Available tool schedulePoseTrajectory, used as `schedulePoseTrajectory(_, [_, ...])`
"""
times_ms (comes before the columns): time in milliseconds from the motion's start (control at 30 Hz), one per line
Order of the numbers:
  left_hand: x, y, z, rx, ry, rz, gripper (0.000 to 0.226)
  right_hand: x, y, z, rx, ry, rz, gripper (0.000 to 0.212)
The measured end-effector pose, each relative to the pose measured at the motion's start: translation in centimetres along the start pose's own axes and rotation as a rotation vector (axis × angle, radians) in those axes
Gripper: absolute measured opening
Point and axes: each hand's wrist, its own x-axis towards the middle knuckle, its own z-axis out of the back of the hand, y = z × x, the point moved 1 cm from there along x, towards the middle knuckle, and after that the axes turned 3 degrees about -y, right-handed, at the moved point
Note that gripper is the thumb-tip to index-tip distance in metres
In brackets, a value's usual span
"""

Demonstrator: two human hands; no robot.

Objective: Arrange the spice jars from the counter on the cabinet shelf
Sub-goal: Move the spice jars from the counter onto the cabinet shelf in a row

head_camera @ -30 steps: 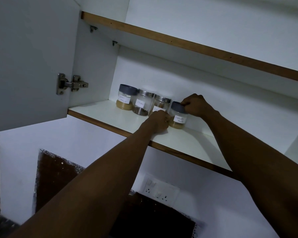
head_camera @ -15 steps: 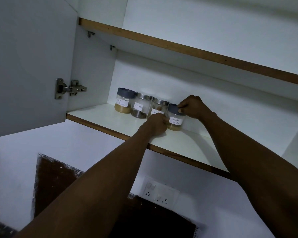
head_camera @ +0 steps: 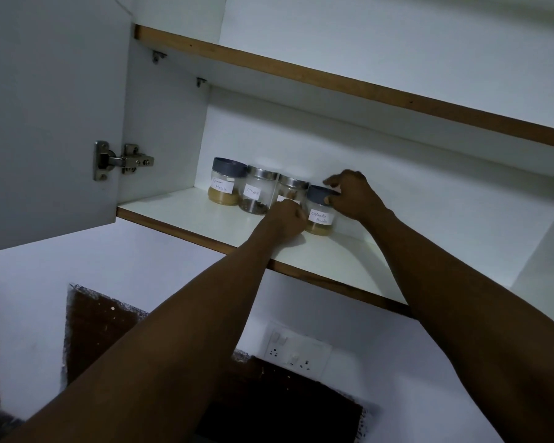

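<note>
The cabinet shelf (head_camera: 179,212) carries four upright spice jars in a row, labels outward. The right hand (head_camera: 354,196) pinches the coriander jar (head_camera: 320,212) by its lid; the left hand (head_camera: 285,219) is curled at its base, grip unclear

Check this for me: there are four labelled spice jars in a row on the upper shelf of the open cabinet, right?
Not quite. The head view shows the four spice jars lined up on the lower shelf; nothing shows on the upper shelf, seen only from below.
</note>
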Motion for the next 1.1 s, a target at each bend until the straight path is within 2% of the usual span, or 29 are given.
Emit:
schedulePoseTrajectory(133, [-0.8,-0.4,0.2,-0.024,-0.025,-0.014,0.028,-3.3,1.0,-0.1,0.106,-0.158,-0.023,0.053])
schedulePoseTrajectory(267, [-2.1,-1.3,0.6,0.084,-0.016,-0.036,0.027,-7.2,2.2,-0.4,0.144,-0.131,-0.016,0.052])
schedulePoseTrajectory(467, [-6.2,-4.3,0.0,0.332,0.159,-0.103,0.025,-14.1,5.7,-0.7,0.287,-0.121,-0.109,0.027])
schedulePoseTrajectory(533, [-9.0,-4.9,0.0,0.364,0.077,-0.159,0.025,-17.1,7.0,-0.9,0.373,-0.169,-0.113,0.027])
schedulePoseTrajectory(567, [-10.8,-4.8,-0.1,0.347,-0.015,-0.182,0.029,-18.5,7.5,-0.9,0.413,-0.228,-0.081,0.03])
schedulePoseTrajectory(633, [-14.8,-4.3,-0.5,0.23,-0.198,-0.258,0.029,-21.9,8.7,-1.2,0.48,-0.341,-0.01,0.036])
schedulePoseTrajectory(700, [-18.9,-3.7,-2.2,0.053,-0.308,-0.414,0.017,-25.2,9.0,-2.1,0.56,-0.386,0.035,0.035])
schedulePoseTrajectory(767, [-22.5,-2.7,-4.7,-0.081,-0.32,-0.479,0.034,-28.6,8.7,-3.4,0.581,-0.415,0.039,0.031])
schedulePoseTrajectory(833, [-26.2,-1.2,-8.5,-0.175,-0.201,-0.419,0.044,-32.5,7.0,-5.5,0.596,-0.362,-0.033,0.025])
schedulePoseTrajectory(900, [-30.4,0.3,-12.4,-0.151,-0.037,-0.324,0.043,-37.1,4.9,-7.9,0.621,-0.256,-0.179,0.024])
schedulePoseTrajectory(1100, [-43.3,4.1,-21.9,-0.046,0.627,-0.11,0.044,-54.7,0.4,-15.7,0.566,0.205,-0.65,0.028])
